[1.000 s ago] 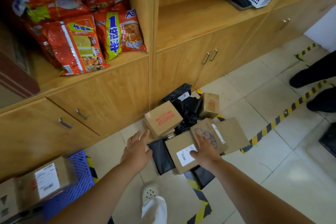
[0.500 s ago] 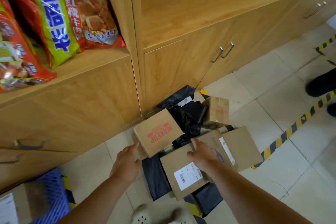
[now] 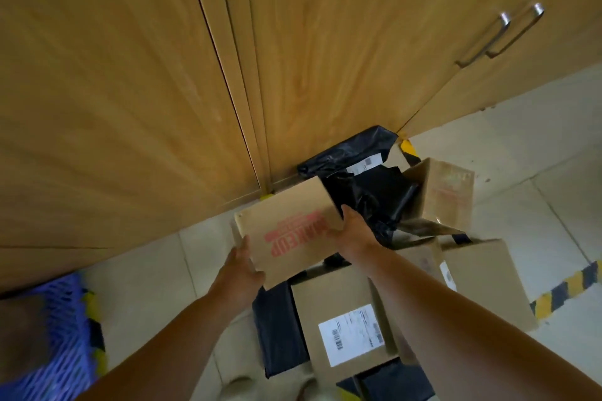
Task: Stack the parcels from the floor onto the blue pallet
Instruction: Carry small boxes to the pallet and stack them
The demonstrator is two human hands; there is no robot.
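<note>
Both hands, earlier reaching toward the pile, now grip the brown cardboard box with red lettering [image 3: 290, 229]: left hand [image 3: 239, 273] curled round its near-left edge, right hand [image 3: 353, 234] round its right edge. It tilts above black plastic mailers [image 3: 374, 192] against the wooden cabinet [image 3: 130, 107]. The blue plastic pallet [image 3: 62, 335] sits at the floor's lower-left edge.

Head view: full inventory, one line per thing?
box with red print: 1, brown, held up over the pile at the cabinet's foot
labelled box: 1, brown with white label, on the floor nearest the camera
other boxes: at least 2, brown, right side of the pile
mailer bags: several, black, among and under the boxes
blue pallet: 1, lower left edge, blurred
cabinet: wood doors, two metal handles at upper right
hazard tape: yellow and black, on the floor tiles
left hand: grips the printed box's near left edge
right hand: grips its right edge
</note>
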